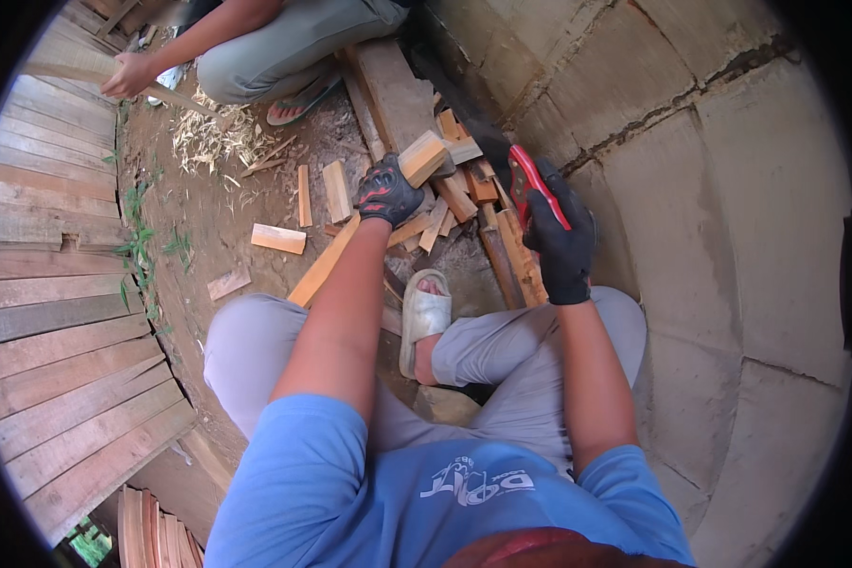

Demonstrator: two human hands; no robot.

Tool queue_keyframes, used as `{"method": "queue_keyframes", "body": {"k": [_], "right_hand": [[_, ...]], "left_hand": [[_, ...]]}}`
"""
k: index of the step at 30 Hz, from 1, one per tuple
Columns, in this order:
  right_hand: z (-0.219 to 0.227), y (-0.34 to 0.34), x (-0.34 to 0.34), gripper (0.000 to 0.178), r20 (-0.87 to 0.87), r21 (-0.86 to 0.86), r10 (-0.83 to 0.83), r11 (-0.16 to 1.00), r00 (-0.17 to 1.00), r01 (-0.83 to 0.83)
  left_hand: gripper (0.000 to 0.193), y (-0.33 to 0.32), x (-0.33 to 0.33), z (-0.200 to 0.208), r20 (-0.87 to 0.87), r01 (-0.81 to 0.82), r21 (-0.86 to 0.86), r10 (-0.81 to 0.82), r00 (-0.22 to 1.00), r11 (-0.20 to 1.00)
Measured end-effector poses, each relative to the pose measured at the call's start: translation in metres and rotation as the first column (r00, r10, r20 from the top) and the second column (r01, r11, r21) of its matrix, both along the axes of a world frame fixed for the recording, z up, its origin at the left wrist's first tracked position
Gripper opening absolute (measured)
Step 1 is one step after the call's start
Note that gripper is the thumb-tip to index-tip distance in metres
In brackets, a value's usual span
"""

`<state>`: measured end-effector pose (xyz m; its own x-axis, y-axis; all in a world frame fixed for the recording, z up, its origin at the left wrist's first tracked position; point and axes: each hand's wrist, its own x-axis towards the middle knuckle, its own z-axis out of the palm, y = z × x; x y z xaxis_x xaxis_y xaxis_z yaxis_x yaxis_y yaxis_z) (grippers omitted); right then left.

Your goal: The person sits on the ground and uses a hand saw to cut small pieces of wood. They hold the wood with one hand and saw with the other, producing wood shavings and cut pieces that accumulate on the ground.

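Ok so L hand (388, 192), black glove w/ red bits, is curled snug round a wood block (423, 158), pale end poking out up-right. Block's at the near end of a thick beam (398, 90), can't tell if it's actually resting on it. R hand (560, 248), also gloved, is wrapped tight round a red handle (539, 187) w/ a long dark blade (462, 102), v. blurry, running up-left btwn the beam and the concrete wall (672, 180). Loose offcuts (455, 197) are piled just below the block. Top L, another person (284, 52) is squatting nr some wood shavings (216, 140).
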<state>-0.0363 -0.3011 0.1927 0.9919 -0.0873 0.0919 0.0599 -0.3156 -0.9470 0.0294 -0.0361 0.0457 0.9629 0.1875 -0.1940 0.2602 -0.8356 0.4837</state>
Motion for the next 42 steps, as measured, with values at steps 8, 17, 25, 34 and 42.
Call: {"method": "queue_keyframes", "body": {"k": [8,17,25,34,42], "right_hand": [[-0.015,0.003,0.014,0.040,-0.019,-0.080,-0.012,0.997,1.000,0.011],[-0.019,-0.007,0.018,0.044,0.101,-0.142,-0.019,0.989,0.995,0.033],[-0.008,-0.005,0.020,0.046,0.105,-0.097,-0.046,0.994,0.993,0.056],[-0.012,-0.001,0.018,0.050,0.094,-0.016,0.086,0.996,0.992,-0.085],[-0.008,0.012,0.010,0.052,0.035,-0.050,0.234,0.971,0.972,-0.232]], "left_hand": [[0.063,-0.018,-0.024,-0.023,0.171,0.005,0.210,-0.042,0.984,0.978],[0.093,-0.006,-0.041,0.020,-0.049,0.195,0.098,-0.191,0.980,0.976],[0.055,0.026,0.014,0.031,-0.140,0.148,0.078,-0.136,0.981,0.986],[0.063,0.009,0.026,-0.004,-0.349,-0.037,-0.053,0.016,0.937,0.998],[0.060,0.035,0.050,0.004,-0.286,0.300,0.198,-0.237,0.928,0.933]]}}
